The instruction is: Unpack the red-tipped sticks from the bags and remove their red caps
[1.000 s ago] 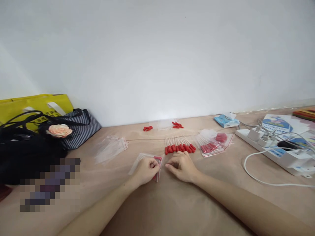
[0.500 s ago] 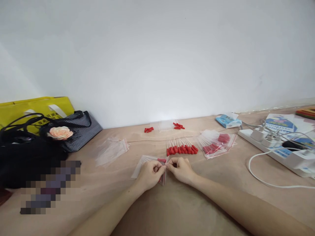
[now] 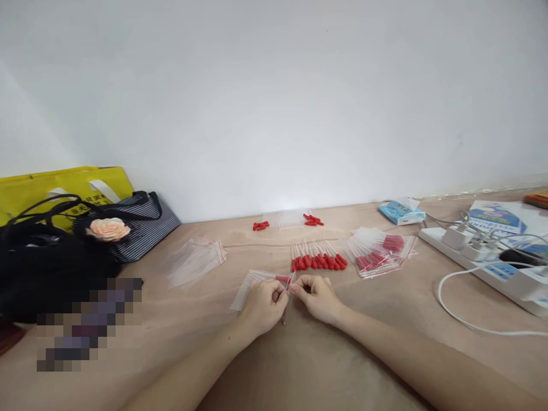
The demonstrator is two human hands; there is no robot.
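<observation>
A clear zip bag (image 3: pixel 245 290) with a red-edged mouth lies in front of me, with white sticks and a red tip showing inside. My left hand (image 3: pixel 264 303) covers its middle and pinches the mouth between thumb and finger. Close beside it, my right hand (image 3: pixel 320 298) is closed in a pinch on the upper part of the same edge. Just beyond my hands, several white sticks with red tips (image 3: pixel 319 262) lie in a row. Filled zip bags (image 3: pixel 371 264) of such sticks overlap to the right. Flat clear bags (image 3: pixel 194 264) are stacked to the left.
Near the wall lie small red piles (image 3: pixel 260 226) and more white sticks (image 3: pixel 290 219). A blue tissue pack (image 3: pixel 401 212) and a white power strip (image 3: pixel 483 271) with cables are on the right. At left stand a black bag (image 3: pixel 51 279), a striped bag (image 3: pixel 148 231) and a yellow bag (image 3: pixel 25 194).
The view has shifted slightly. The zip bag's near edge has turned, so less of it shows below my left hand. Both hands keep their pinch in almost the same place.
</observation>
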